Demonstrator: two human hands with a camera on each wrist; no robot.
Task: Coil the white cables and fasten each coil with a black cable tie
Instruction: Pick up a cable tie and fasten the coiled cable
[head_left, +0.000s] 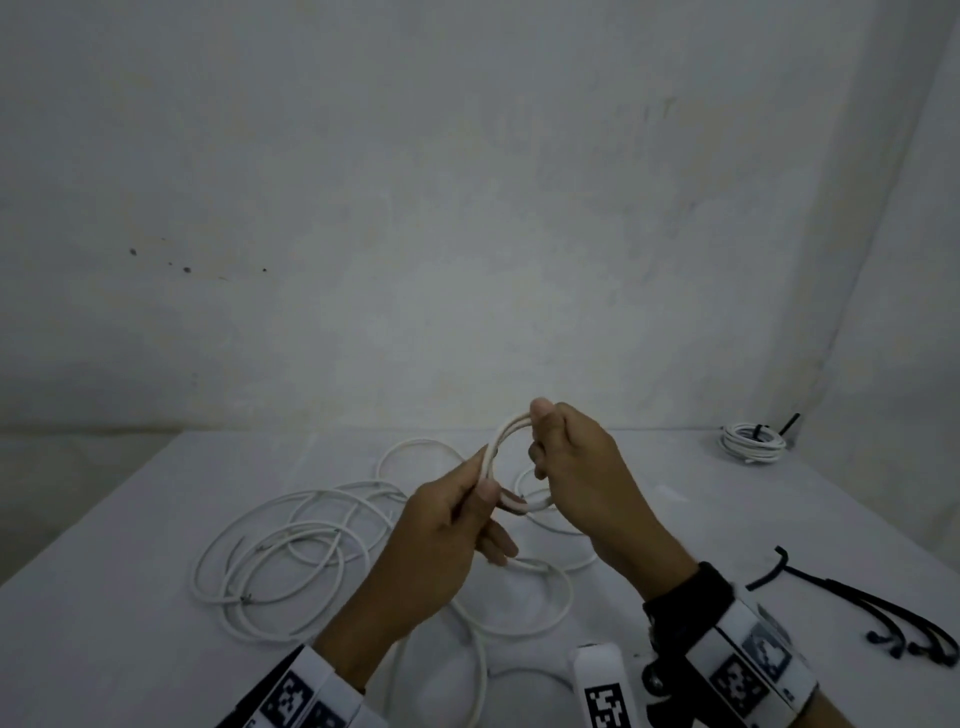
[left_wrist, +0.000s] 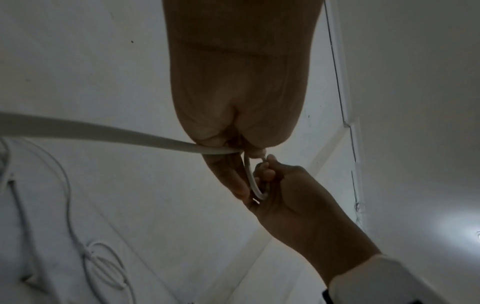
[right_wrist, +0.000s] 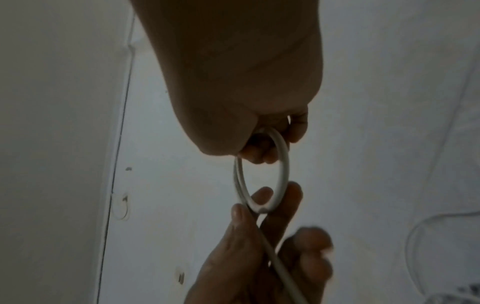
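The white cable (head_left: 506, 457) is being held above the table (head_left: 156, 519) as a small coil of two loops, pinched at its lower edge by the left hand (head_left: 447, 530) and gripped at its top by the curled fingers of the right hand (head_left: 576, 467). Its loose remainder is lying below. A tied coil (head_left: 751, 441) and black cable ties (head_left: 872, 608) are lying well apart on the right.
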